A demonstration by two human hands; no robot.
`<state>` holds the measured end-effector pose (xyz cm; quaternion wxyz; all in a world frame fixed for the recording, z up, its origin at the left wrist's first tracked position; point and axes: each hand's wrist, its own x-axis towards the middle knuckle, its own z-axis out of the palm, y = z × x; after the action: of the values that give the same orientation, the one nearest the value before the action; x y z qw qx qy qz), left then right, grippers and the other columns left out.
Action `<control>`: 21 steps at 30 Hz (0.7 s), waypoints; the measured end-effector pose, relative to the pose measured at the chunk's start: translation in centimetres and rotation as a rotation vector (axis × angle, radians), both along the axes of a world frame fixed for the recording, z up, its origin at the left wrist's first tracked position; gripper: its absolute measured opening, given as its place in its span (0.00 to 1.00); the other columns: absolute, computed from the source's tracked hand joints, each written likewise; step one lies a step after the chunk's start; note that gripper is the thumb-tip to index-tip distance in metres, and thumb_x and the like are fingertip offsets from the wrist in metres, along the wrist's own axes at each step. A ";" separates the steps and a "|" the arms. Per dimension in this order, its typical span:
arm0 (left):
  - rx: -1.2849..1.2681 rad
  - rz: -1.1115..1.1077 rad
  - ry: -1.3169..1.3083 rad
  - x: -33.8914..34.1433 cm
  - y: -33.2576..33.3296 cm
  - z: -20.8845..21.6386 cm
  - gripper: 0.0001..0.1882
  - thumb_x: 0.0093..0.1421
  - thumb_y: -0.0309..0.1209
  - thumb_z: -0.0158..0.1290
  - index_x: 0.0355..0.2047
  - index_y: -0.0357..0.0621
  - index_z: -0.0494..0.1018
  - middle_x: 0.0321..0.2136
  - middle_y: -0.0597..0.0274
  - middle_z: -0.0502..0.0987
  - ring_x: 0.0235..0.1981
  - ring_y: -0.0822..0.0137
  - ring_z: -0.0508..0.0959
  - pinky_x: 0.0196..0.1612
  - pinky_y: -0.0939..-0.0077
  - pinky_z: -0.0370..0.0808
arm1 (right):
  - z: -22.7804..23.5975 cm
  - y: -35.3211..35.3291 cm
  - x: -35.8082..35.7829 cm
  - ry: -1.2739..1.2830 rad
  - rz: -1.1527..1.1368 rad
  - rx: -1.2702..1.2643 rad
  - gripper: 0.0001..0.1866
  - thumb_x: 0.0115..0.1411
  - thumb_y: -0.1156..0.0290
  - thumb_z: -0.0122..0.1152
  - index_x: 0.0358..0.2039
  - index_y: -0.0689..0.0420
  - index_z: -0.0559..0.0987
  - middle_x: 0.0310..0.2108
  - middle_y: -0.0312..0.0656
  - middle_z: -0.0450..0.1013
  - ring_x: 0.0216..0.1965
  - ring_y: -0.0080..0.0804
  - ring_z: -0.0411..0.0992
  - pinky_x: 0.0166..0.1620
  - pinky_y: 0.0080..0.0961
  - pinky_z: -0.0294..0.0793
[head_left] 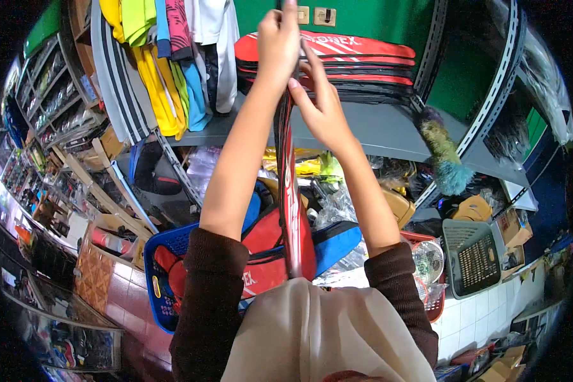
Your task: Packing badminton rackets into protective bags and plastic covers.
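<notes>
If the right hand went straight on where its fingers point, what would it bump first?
Most likely the red-and-black bag, right beside the right hand, then the left hand just beyond; one view leaves depth unclear.

L head cam, fisheye, downward view, v. near

The slim, upright red racket bag (291, 219) has a smooth, shiny synthetic skin. The shelf board (379, 128) looks like smooth, matt metal; the duster (440, 149) is fluffy fibre, the blue basket (150, 270) moulded plastic. Brown sleeves (204, 290) are ribbed cloth; floor tiles (130, 299) look glossy.
</notes>
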<state>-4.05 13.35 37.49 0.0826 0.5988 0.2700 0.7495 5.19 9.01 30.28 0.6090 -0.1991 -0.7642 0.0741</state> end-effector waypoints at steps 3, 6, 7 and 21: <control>-0.087 -0.355 -0.046 -0.1 0.9 -1.7 0.17 0.62 0.41 0.49 0.28 0.37 0.70 0.21 0.65 0.71 0.25 0.75 0.70 0.31 0.79 0.67 | -0.5 0.2 0.6 -0.003 -0.022 -0.150 0.34 0.61 0.72 0.52 0.65 0.57 0.51 0.49 0.50 0.69 0.44 0.30 0.72 0.42 0.26 0.73; -0.230 -0.591 -0.058 -0.7 0.9 -4.9 0.12 0.60 0.33 0.53 0.39 0.37 0.72 0.27 0.70 0.72 0.29 0.78 0.71 0.35 0.84 0.69 | -1.1 1.5 1.5 0.015 -0.085 -0.124 0.32 0.60 0.74 0.52 0.63 0.60 0.53 0.45 0.50 0.71 0.39 0.29 0.74 0.38 0.23 0.74; -0.213 -0.563 -0.023 -0.9 0.9 -5.8 0.12 0.59 0.31 0.54 0.40 0.36 0.71 0.28 0.69 0.72 0.29 0.78 0.72 0.34 0.84 0.69 | -0.9 2.1 1.8 -0.006 -0.121 -0.154 0.31 0.60 0.75 0.51 0.63 0.60 0.54 0.42 0.50 0.73 0.36 0.28 0.74 0.37 0.24 0.74; -0.244 -0.482 -0.105 -2.1 2.5 -7.8 0.06 0.59 0.27 0.54 0.33 0.37 0.71 0.26 0.66 0.74 0.29 0.79 0.72 0.35 0.84 0.69 | 2.2 5.1 2.5 -0.094 -0.045 0.091 0.25 0.54 0.77 0.56 0.54 0.59 0.69 0.35 0.59 0.74 0.30 0.49 0.76 0.34 0.33 0.73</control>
<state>-6.14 15.89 29.70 0.3441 0.5916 0.2034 0.7001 7.72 14.15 32.46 0.5824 -0.1913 -0.7899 0.0161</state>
